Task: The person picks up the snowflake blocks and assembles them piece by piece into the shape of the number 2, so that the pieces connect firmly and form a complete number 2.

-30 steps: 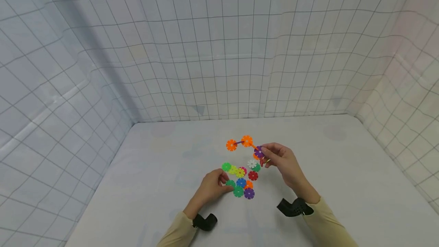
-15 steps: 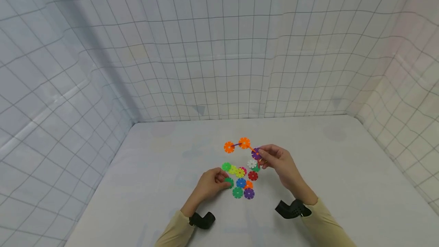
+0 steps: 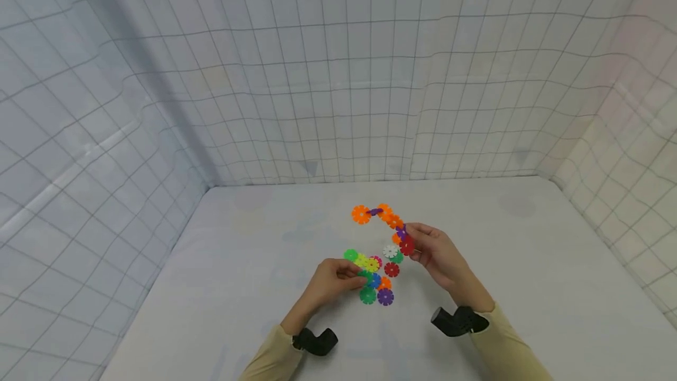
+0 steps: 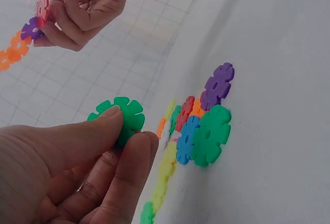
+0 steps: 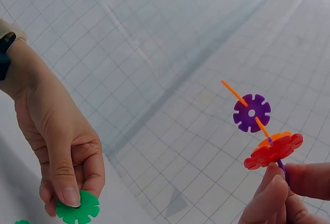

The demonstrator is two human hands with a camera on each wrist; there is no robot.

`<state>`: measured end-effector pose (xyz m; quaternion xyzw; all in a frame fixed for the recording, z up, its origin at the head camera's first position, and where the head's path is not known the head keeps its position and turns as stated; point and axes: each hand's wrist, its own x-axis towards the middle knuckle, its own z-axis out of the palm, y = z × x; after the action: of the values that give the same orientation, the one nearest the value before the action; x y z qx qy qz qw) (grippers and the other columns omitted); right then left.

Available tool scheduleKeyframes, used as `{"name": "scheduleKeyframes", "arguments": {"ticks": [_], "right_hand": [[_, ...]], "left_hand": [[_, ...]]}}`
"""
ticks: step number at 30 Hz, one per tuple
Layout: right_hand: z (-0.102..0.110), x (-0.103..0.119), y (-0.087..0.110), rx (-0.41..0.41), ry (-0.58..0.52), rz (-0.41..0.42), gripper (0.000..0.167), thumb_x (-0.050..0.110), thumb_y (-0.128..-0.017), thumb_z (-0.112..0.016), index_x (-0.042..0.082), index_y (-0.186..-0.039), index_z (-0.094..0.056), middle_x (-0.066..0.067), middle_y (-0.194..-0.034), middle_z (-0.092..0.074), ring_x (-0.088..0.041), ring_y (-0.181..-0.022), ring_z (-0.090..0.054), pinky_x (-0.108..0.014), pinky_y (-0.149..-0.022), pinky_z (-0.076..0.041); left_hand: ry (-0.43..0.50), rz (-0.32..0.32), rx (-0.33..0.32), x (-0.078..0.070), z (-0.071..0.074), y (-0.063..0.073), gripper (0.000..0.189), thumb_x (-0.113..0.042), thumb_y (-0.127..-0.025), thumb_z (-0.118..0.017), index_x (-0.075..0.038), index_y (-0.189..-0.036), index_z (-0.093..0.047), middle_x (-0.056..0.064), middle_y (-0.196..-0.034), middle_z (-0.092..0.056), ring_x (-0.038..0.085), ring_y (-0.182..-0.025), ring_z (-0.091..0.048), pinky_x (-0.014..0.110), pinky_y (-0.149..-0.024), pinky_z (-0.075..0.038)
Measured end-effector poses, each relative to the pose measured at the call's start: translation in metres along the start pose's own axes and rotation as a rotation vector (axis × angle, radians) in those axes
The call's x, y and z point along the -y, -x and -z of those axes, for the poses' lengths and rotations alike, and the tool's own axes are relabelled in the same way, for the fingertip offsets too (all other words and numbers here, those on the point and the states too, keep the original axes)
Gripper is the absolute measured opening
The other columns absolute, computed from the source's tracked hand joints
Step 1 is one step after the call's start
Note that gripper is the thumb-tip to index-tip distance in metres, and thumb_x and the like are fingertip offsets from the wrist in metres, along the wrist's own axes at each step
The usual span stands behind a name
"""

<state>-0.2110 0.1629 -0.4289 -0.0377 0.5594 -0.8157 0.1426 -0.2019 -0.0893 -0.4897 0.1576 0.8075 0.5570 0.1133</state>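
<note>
My left hand [image 3: 334,281] pinches a green snowflake disc [image 4: 132,114] between thumb and fingers, raised above the loose discs. My right hand [image 3: 440,258] holds one end of a chain of slotted snowflake discs. In the right wrist view, thumb and finger grip a purple disc [image 5: 286,175] edge-on, right below a red disc [image 5: 273,150]. Further along, orange discs alternate with another purple disc [image 5: 242,120]. The chain's far end is an orange disc [image 3: 361,214], held up toward the back left of the right hand.
Several loose snowflake discs lie between the hands, among them a purple disc [image 3: 385,297], a green disc [image 3: 367,295], a dark red disc [image 3: 392,270] and a white disc [image 3: 390,251]. They rest on a white tabletop [image 3: 254,287]. Gridded white sheeting [image 3: 338,75] surrounds it.
The left hand has lifted the green disc and carried it right, over the blue disc. The right hand has turned the chain, so the red disc now faces the head camera.
</note>
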Motion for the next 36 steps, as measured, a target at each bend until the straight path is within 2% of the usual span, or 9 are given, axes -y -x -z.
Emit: {"name": "scheduleKeyframes", "arguments": {"ticks": [6,9,14,17,22,27,31,34,36], "right_hand": [[0.001,0.002,0.001,-0.003,-0.060,-0.020,0.016,0.018,-0.098,-0.054,0.008,-0.105,-0.065,-0.005,-0.100,-0.067,-0.015,-0.078,-0.059,-0.018,-0.066,-0.049],[0.001,0.000,0.000,0.022,-0.062,-0.010,0.016,0.018,-0.098,-0.054,0.008,-0.103,-0.066,-0.006,-0.098,-0.067,-0.014,-0.075,-0.059,-0.018,-0.066,-0.049],[0.001,-0.004,-0.001,0.074,-0.060,0.007,0.017,0.015,-0.099,-0.051,0.008,-0.100,-0.067,-0.006,-0.093,-0.068,-0.012,-0.070,-0.058,-0.017,-0.065,-0.050],[-0.001,-0.006,-0.001,0.071,-0.052,0.001,0.017,0.015,-0.099,-0.052,0.008,-0.101,-0.066,-0.006,-0.094,-0.068,-0.013,-0.071,-0.060,-0.018,-0.066,-0.051],[-0.005,-0.007,-0.001,0.059,-0.036,-0.016,0.015,0.015,-0.099,-0.052,0.008,-0.103,-0.066,-0.005,-0.095,-0.068,-0.013,-0.072,-0.060,-0.018,-0.066,-0.051],[-0.007,-0.009,0.000,0.074,-0.041,-0.033,0.016,0.014,-0.100,-0.051,0.008,-0.103,-0.065,-0.004,-0.094,-0.067,-0.012,-0.070,-0.057,-0.017,-0.065,-0.050],[-0.008,-0.009,0.001,0.087,-0.044,-0.038,0.016,0.014,-0.100,-0.050,0.007,-0.104,-0.063,-0.004,-0.095,-0.067,-0.012,-0.072,-0.059,-0.017,-0.067,-0.051],[-0.009,-0.009,0.001,0.091,-0.054,-0.047,0.016,0.013,-0.100,-0.049,0.006,-0.105,-0.063,-0.005,-0.097,-0.067,-0.013,-0.075,-0.060,-0.018,-0.070,-0.051],[-0.009,-0.009,0.001,0.093,-0.062,-0.052,0.016,0.013,-0.100,-0.049,0.006,-0.105,-0.063,-0.006,-0.098,-0.067,-0.013,-0.077,-0.061,-0.019,-0.071,-0.052]], "left_hand": [[0.138,0.030,0.015,-0.011,-0.005,0.002,0.024,-0.014,-0.086,-0.071,0.005,-0.101,-0.068,0.010,-0.082,-0.070,0.028,-0.074,-0.069,0.029,-0.071,-0.055],[0.249,0.034,0.019,-0.016,-0.009,0.003,0.024,-0.012,-0.089,-0.068,0.008,-0.101,-0.067,0.014,-0.085,-0.070,0.032,-0.078,-0.069,0.034,-0.074,-0.056],[0.381,0.030,-0.020,-0.030,-0.022,0.005,0.023,-0.014,-0.088,-0.069,0.006,-0.099,-0.069,0.014,-0.087,-0.070,0.041,-0.084,-0.065,0.035,-0.074,-0.056],[0.384,0.021,-0.069,-0.038,-0.029,0.009,0.025,-0.018,-0.086,-0.072,0.003,-0.098,-0.071,0.009,-0.087,-0.070,0.036,-0.081,-0.065,0.031,-0.072,-0.056],[0.395,0.018,-0.113,-0.047,-0.035,0.013,0.023,-0.017,-0.085,-0.073,0.002,-0.098,-0.072,0.014,-0.085,-0.070,0.024,-0.070,-0.067,0.042,-0.071,-0.056],[0.378,-0.006,-0.121,-0.055,-0.036,0.016,0.016,-0.008,-0.085,-0.072,0.003,-0.096,-0.071,0.023,-0.085,-0.068,0.029,-0.066,-0.066,0.040,-0.065,-0.056],[0.348,-0.031,-0.129,-0.069,-0.033,0.022,0.014,-0.005,-0.085,-0.071,0.006,-0.094,-0.070,0.017,-0.082,-0.070,0.034,-0.066,-0.066,0.041,-0.063,-0.057],[0.337,-0.045,-0.132,-0.078,-0.031,0.026,0.014,-0.006,-0.085,-0.071,0.006,-0.093,-0.070,0.013,-0.081,-0.070,0.028,-0.065,-0.067,0.046,-0.065,-0.056],[0.338,-0.052,-0.132,-0.081,-0.030,0.027,0.014,-0.006,-0.085,-0.071,0.006,-0.093,-0.070,0.015,-0.081,-0.070,0.025,-0.064,-0.066,0.043,-0.064,-0.056]]}}
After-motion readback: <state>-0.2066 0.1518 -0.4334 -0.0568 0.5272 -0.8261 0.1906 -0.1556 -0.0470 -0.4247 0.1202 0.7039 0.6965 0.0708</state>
